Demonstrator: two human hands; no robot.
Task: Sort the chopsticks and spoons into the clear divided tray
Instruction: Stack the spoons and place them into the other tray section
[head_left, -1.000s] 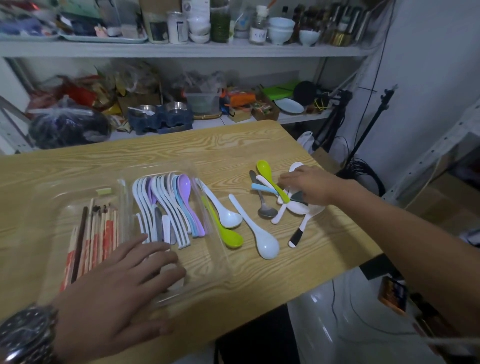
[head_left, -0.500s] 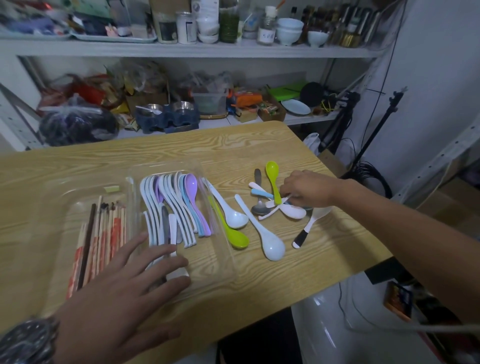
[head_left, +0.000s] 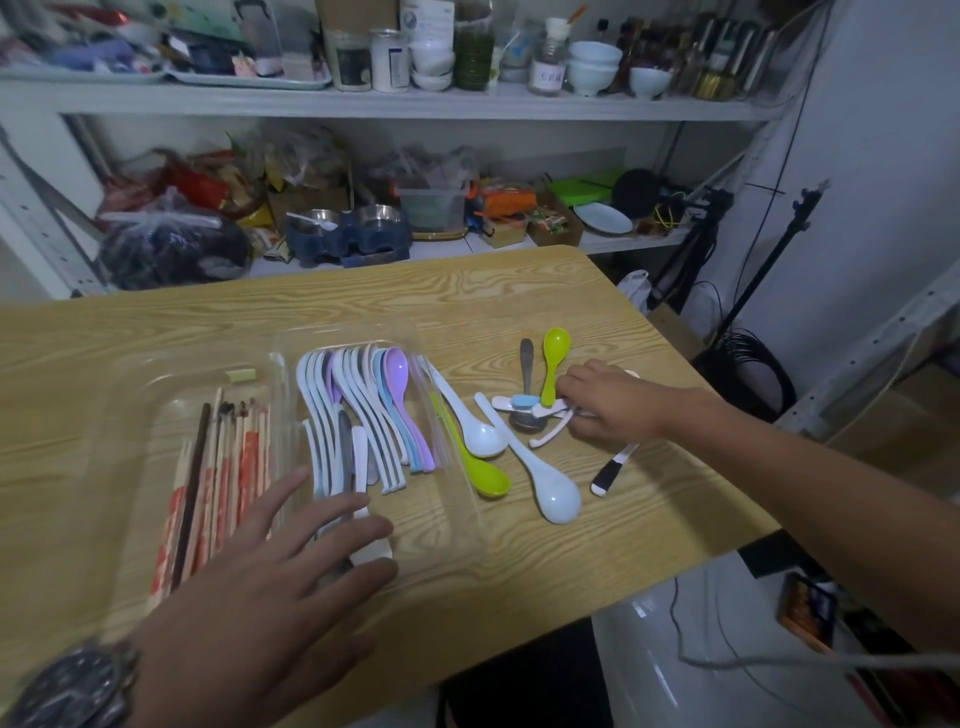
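Observation:
The clear divided tray (head_left: 436, 525) lies on the wooden table. Its left compartment holds several chopsticks (head_left: 218, 478), and its right compartment holds a row of spoons (head_left: 363, 415) in white, blue and purple. My left hand (head_left: 249, 587) rests flat on the tray's near edge, fingers spread. To the right is a loose pile: a lime spoon (head_left: 555, 358), a metal spoon (head_left: 526, 364), and small white spoons (head_left: 550, 431). My right hand (head_left: 610, 402) is on that pile, fingers curled round white spoon handles. A white spoon (head_left: 478, 426), another lime spoon (head_left: 483, 475) and a large pale spoon (head_left: 550, 488) lie between tray and pile.
A black-and-white handle (head_left: 610, 470) pokes out below my right hand. The table's right edge (head_left: 691, 395) drops off just past the pile. Cluttered shelves (head_left: 415, 98) stand behind the table, and a tripod (head_left: 779, 244) stands at the right.
My right hand has curled its fingers into the spoon pile and shifted the spoons a little; the upper lime spoon now lies free beside it. My left hand stays on the tray.

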